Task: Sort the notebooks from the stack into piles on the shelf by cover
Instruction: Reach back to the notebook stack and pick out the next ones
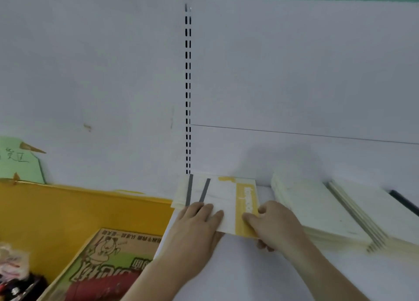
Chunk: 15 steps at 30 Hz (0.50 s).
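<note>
A notebook with a white cover and a yellow band [229, 201] lies on top of a small pile at the left end of the white shelf [260, 275]. Beneath it, notebooks with grey spines [188, 190] stick out to the left. My left hand [199, 225] presses flat on the near left corner of the top notebook. My right hand [269, 223] grips its near right edge at the yellow band. To the right, a thick stack of cream notebooks [310, 207] rests on the shelf, and another pile with grey edges [371, 212] lies further right.
A yellow bin [68, 210] stands left of the shelf, with a printed cardboard box [106, 266] inside. The white slotted upright [188, 92] rises behind the left pile. A green paper sign [20, 162] leans on the back wall. A dark strip [405, 203] lies far right.
</note>
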Each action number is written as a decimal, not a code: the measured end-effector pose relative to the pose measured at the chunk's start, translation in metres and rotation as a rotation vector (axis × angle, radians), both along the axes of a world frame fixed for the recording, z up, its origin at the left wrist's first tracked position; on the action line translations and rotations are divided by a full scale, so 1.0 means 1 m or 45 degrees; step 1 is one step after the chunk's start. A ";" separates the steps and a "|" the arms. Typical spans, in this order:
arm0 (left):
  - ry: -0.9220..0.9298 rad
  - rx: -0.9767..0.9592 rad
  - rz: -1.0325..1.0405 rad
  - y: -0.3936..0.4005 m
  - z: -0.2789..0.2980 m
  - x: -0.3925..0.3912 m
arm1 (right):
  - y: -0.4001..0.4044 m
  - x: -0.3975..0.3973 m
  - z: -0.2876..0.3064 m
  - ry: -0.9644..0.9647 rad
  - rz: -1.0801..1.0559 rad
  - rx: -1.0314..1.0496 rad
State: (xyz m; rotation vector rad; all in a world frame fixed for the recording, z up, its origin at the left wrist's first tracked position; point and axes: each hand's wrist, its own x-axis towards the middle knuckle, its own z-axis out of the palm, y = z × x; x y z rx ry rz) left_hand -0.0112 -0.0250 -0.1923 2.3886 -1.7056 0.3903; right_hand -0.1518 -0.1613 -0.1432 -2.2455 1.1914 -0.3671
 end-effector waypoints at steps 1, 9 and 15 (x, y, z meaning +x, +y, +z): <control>0.028 0.015 -0.031 0.002 0.002 0.000 | 0.001 -0.001 -0.005 -0.106 -0.044 0.034; 0.722 -0.250 -0.073 0.020 0.026 0.004 | 0.027 -0.016 -0.004 -0.794 -0.265 -0.012; 1.373 -0.792 0.105 0.010 0.037 0.005 | 0.042 -0.006 0.005 -1.001 -0.118 0.101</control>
